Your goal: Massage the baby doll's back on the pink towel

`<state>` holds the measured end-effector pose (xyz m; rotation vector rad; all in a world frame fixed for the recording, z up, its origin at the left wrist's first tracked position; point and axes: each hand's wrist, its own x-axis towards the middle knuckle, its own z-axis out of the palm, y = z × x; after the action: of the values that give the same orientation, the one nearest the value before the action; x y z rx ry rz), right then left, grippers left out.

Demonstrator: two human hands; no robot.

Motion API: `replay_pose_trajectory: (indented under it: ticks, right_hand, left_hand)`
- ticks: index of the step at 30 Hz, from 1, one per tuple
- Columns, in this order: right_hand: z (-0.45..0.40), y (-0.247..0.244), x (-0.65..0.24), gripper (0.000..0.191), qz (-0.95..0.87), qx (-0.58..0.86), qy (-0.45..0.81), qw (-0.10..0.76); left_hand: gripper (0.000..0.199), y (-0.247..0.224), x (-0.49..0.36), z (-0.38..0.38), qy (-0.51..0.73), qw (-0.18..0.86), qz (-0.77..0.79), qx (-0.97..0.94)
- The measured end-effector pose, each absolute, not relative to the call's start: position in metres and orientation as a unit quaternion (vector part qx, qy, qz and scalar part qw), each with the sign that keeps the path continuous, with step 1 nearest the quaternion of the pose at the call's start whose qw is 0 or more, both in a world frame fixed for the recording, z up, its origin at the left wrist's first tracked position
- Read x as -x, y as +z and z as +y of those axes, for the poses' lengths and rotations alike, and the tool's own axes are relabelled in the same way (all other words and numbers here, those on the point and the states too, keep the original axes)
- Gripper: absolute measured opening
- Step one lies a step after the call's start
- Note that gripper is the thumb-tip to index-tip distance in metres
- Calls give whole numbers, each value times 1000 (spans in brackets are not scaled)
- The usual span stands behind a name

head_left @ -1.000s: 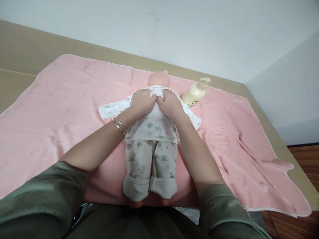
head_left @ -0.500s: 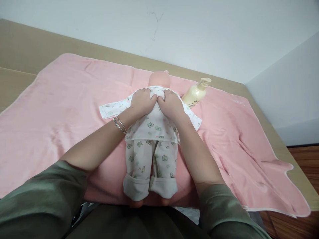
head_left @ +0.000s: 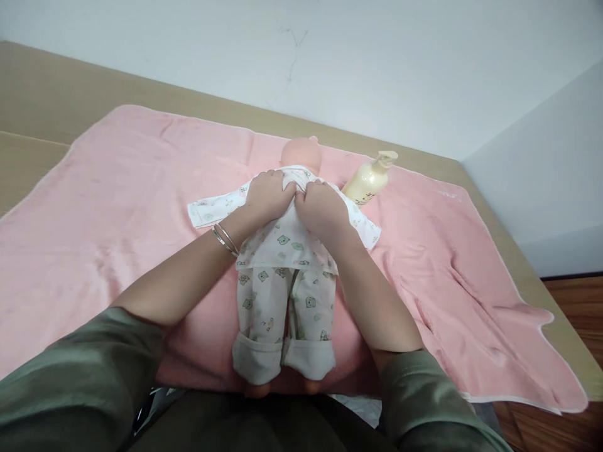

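Observation:
A baby doll (head_left: 301, 154) in a white printed top (head_left: 292, 245) and matching trousers (head_left: 311, 301) lies stretched out, its smooth head away from me; no face shows. Across the upper part of the top rests my left hand (head_left: 269, 193), palm down, with its thumb spread toward the middle. Beside it my right hand (head_left: 323, 207) lies palm down on the same cloth, slightly lower, fingers curved over the doll's upper body. The two thumbs nearly meet, and the cloth wrinkles between them. My palms and some fingertips are hidden.
A pink blanket (head_left: 141, 188) lies under the doll on a wooden table (head_left: 85, 78). Right of the doll's shoulder, a cream pump bottle (head_left: 370, 179) leans or lies tilted. A white wall (head_left: 400, 69) stands behind the table.
My right hand has slid a little toward me and inward, its fingers more drawn in. The cloth near the collar is more wrinkled. My left hand has hardly moved.

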<state>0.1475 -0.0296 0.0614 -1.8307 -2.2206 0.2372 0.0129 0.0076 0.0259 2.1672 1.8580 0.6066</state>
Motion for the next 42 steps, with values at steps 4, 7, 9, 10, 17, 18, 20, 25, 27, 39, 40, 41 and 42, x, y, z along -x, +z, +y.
replay_pose_trajectory:
  ticks: [4,7,9,10,17,18,20,25,27,39,40,41,42]
  right_hand:
    - [-21,63,-155,47,-754,629,132,137]
    - [-7,52,-158,50,-748,627,136,171]
    - [2,44,-159,52,-744,631,130,178]
    - [5,41,-160,54,-744,631,129,176]
    - [-2,46,-159,56,-753,625,143,150]
    - [-7,48,-157,57,-754,625,145,142]
    - [-19,52,-151,57,-763,618,139,127]
    - [-30,53,-144,47,-811,563,94,132]
    - [-22,51,-148,43,-797,577,102,145]
    - [-5,44,-153,50,-749,638,97,151]
    - [-6,45,-153,49,-751,636,92,150]
    - [-8,46,-152,48,-754,634,87,149]
    - [-11,48,-150,47,-757,632,80,146]
  left_hand:
    - [41,32,-15,3,186,90,624,-754]
    - [42,36,-21,-9,169,48,619,-766]
    - [43,39,-27,-20,158,15,608,-778]
    - [43,41,-29,-25,153,0,600,-785]
    - [37,46,-18,-14,144,81,595,-786]
    - [38,45,-14,-8,154,105,597,-780]
    - [41,43,-7,3,176,142,596,-770]
    - [46,42,-7,6,177,136,601,-767]
    - [45,43,-11,-1,165,100,600,-776]
    - [35,45,-25,-27,113,11,523,-845]
    - [34,45,-23,-23,126,23,533,-836]
    - [34,44,-21,-18,137,33,544,-827]
    - [34,43,-19,-13,145,43,554,-818]
